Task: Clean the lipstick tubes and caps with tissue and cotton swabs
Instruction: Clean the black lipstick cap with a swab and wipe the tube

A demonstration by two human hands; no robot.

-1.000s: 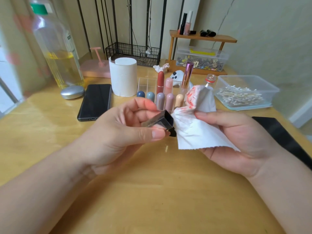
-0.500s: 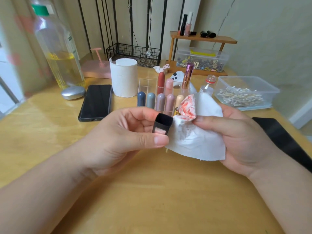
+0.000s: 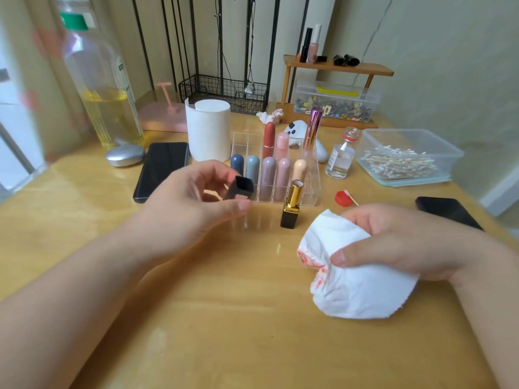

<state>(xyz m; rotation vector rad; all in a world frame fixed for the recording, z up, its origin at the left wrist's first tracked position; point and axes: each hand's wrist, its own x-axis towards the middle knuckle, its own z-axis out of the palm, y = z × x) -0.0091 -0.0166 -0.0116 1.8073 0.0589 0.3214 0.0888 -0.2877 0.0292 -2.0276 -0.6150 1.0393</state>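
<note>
We log: glossy wooden table (image 3: 196, 318), pale wall (image 3: 449, 66) upper right; our left hand (image 3: 191, 203) pinches black cap (image 3: 240, 188), centre; our right hand (image 3: 393, 242) clutches stained tissue (image 3: 359, 290), lower right.

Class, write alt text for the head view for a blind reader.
The left hand holds a black cap and the right hand grips a red-stained tissue. Between them an uncapped gold lipstick stands upright on the table, before a clear rack of lipsticks.
</note>
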